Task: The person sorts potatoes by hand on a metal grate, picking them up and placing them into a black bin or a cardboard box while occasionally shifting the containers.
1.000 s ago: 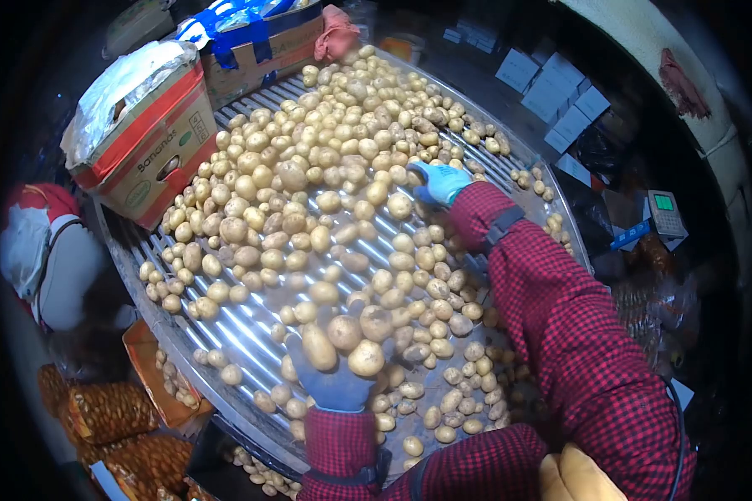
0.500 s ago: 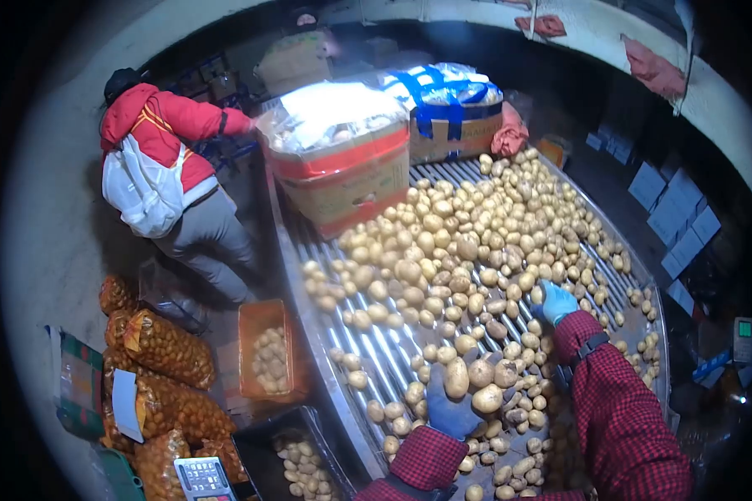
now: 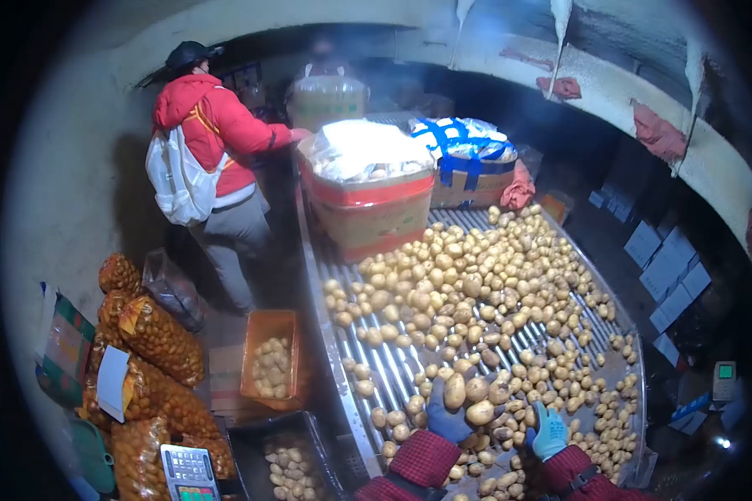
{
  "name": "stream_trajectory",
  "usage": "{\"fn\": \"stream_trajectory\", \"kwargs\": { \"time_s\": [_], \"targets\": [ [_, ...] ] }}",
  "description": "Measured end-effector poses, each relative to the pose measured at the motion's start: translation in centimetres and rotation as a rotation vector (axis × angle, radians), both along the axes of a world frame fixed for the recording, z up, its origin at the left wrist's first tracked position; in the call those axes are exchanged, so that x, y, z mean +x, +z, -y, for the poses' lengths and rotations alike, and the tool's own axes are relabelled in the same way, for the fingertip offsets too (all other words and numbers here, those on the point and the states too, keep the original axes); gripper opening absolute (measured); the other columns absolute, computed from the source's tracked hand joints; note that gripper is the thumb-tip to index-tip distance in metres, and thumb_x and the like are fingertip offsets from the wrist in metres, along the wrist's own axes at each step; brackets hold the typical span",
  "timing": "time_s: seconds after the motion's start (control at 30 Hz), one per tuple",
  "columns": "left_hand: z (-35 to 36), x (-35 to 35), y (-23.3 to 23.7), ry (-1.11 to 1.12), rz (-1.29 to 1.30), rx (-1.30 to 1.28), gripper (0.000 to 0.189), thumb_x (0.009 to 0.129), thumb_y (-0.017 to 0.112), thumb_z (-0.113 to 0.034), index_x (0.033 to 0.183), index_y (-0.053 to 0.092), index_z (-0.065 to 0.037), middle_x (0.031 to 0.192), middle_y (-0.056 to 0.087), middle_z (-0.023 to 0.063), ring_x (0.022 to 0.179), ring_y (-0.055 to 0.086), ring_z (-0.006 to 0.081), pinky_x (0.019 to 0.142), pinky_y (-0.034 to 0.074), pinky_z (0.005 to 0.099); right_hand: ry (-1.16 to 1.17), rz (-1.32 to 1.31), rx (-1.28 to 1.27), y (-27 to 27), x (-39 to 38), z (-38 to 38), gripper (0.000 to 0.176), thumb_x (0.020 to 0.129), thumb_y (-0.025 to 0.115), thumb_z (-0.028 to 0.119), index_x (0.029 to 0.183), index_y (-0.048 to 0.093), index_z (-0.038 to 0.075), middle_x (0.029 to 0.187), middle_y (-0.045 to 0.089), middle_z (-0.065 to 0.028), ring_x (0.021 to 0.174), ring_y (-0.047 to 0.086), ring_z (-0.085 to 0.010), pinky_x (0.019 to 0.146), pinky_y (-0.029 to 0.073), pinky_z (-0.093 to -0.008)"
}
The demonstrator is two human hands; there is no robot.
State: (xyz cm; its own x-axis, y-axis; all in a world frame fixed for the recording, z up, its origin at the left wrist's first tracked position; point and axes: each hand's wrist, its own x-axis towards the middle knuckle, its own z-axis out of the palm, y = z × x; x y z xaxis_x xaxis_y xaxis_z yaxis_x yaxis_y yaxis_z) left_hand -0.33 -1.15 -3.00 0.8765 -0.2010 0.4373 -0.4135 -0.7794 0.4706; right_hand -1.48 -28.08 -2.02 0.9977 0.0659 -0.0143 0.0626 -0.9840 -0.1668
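Potatoes (image 3: pixel 510 288) lie spread over a metal roller table (image 3: pixel 382 355). My left hand (image 3: pixel 448 420), in a dark blue glove, is low on the table, its fingers curled round several potatoes (image 3: pixel 454 391) gathered against the palm. Just right of it is my right hand (image 3: pixel 550 432), in a light blue glove. A potato (image 3: pixel 530 416) sits between its thumb and fingers, partly covered by them. More potatoes lie close around both hands.
Two filled cartons, one red-banded (image 3: pixel 372 213) and one blue-taped (image 3: pixel 472 184), stand on the table's far end. A person in a red jacket (image 3: pixel 226 125) stands at left. An orange crate (image 3: pixel 292 401), black crate (image 3: pixel 326 459), potato sacks (image 3: pixel 163 342) and a scale (image 3: pixel 188 472) are left.
My right hand has come back toward me from the middle of the potatoes, to beside my left hand. My left hand stays with its potatoes. The view has tilted up; the red-jacketed person stands straighter.
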Motion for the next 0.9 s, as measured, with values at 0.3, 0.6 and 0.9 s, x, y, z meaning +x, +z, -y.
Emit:
{"fn": "stream_trajectory", "kwargs": {
  "time_s": [0.3, 0.6, 0.9],
  "targets": [
    [-1.9, -7.4, 10.5, -0.371, -0.320, -0.785, 0.059, 0.084, 0.072, -0.001, 0.132, 0.038, -0.001, 0.135, 0.056, 0.0176, 0.123, 0.056, 0.0291, 0.099, 0.051, 0.0420, -0.094, -0.186, -0.109, -0.1, 1.4, -0.2, 0.068, 0.080, 0.065, 0.024, 0.145, 0.047, 0.019, 0.126, 0.054, -0.0196, 0.117, 0.055, -0.0374, 0.092, 0.049, -0.0501],
    [-6.4, -18.1, 14.8, -0.033, -0.605, -1.728, 0.049, 0.091, 0.060, -0.021, 0.132, 0.042, -0.003, 0.130, 0.056, 0.0165, 0.119, 0.055, 0.0316, 0.094, 0.051, 0.0454, -0.050, -0.084, -0.072, -2.5, 1.8, 0.6, 0.063, 0.081, 0.064, 0.021, 0.141, 0.050, 0.016, 0.123, 0.058, -0.0205, 0.113, 0.056, -0.0378, 0.097, 0.045, -0.0451],
    [-7.5, -22.3, 13.1, 0.102, -0.449, -1.844, 0.051, 0.094, 0.052, -0.038, 0.133, 0.046, -0.005, 0.123, 0.056, 0.0146, 0.109, 0.057, 0.0307, 0.086, 0.052, 0.0432, -0.089, -0.148, 0.120, -0.3, 1.7, 1.2, 0.064, 0.081, 0.067, 0.016, 0.142, 0.049, 0.017, 0.128, 0.058, -0.0214, 0.119, 0.057, -0.0364, 0.097, 0.050, -0.0482]
  ]
}}
